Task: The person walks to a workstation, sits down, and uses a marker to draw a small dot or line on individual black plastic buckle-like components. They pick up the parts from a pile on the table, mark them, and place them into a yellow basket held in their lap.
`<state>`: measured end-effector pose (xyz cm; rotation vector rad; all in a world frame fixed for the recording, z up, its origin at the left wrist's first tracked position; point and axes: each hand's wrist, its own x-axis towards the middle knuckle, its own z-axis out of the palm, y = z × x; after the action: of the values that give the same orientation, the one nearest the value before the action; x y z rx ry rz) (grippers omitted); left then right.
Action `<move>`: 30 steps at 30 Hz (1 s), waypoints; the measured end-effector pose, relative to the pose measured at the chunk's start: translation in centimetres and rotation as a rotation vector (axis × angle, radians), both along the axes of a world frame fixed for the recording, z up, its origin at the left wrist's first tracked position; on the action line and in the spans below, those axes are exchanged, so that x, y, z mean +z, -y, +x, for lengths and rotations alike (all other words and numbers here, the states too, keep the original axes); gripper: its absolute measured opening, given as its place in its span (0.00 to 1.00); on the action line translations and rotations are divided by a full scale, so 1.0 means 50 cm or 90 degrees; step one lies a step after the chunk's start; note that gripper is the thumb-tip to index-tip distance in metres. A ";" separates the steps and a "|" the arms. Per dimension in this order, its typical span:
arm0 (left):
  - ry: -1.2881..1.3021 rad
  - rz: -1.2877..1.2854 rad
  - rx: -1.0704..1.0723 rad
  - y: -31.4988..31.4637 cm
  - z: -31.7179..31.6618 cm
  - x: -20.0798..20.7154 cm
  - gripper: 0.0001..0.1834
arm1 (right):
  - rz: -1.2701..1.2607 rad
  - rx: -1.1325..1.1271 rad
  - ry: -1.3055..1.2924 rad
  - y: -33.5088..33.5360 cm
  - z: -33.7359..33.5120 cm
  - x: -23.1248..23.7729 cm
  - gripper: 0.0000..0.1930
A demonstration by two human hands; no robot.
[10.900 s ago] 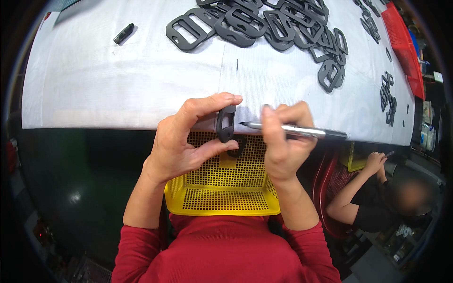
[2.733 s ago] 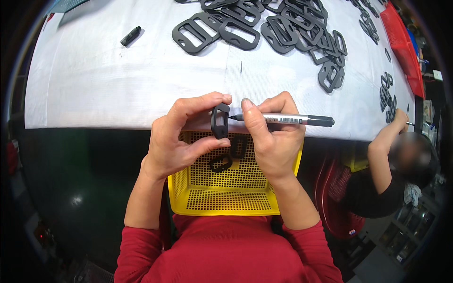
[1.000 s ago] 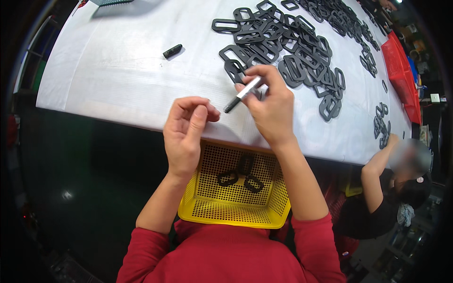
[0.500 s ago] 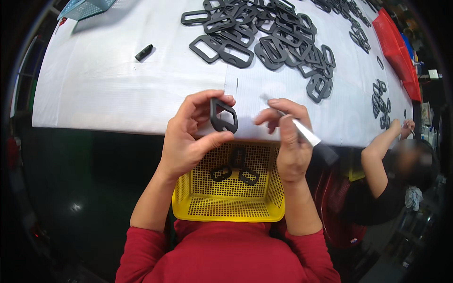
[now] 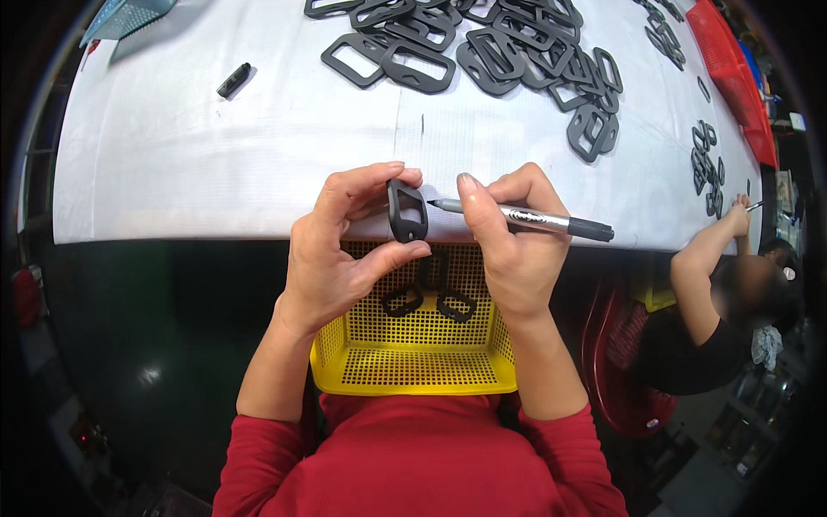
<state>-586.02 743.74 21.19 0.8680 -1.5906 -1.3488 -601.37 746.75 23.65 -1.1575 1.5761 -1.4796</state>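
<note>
1 small, unclear dark print [image 5: 523, 216] on the silver marker [image 5: 554, 224], 1 tiny illegible label [image 5: 652, 424] on the red chair [image 5: 624, 412]

Your left-hand grip [image 5: 332, 246]: one dark grey frame [image 5: 408, 231], held on edge between thumb and fingers; your right-hand grip [image 5: 524, 246]: one silver-and-black marker [image 5: 538, 221], its bare tip just beside the frame; below both: one yellow mesh basket [image 5: 413, 389], three dark frames [image 5: 457, 314] inside; on your white tabletop [image 5: 215, 172]: one black cap [image 5: 234, 79], one heap of grey frames [image 5: 489, 82]; upper left: one blue basket [image 5: 129, 19]; at right: one red basket [image 5: 732, 86], one co-worker [image 5: 698, 280]
</note>
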 end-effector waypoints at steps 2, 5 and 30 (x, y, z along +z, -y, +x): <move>0.003 -0.005 0.002 -0.001 0.002 0.000 0.32 | -0.008 0.000 -0.027 0.008 0.005 -0.006 0.11; -0.005 -0.014 0.006 -0.002 0.000 -0.007 0.32 | -0.007 -0.012 -0.049 0.009 0.007 -0.013 0.11; 0.034 -0.078 -0.040 0.004 0.013 0.000 0.34 | -0.032 -0.017 0.023 0.000 0.002 -0.022 0.07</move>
<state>-585.35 743.52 21.17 0.7922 -1.7347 -1.2664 -601.27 746.76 22.57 -1.1345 1.5437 -1.5574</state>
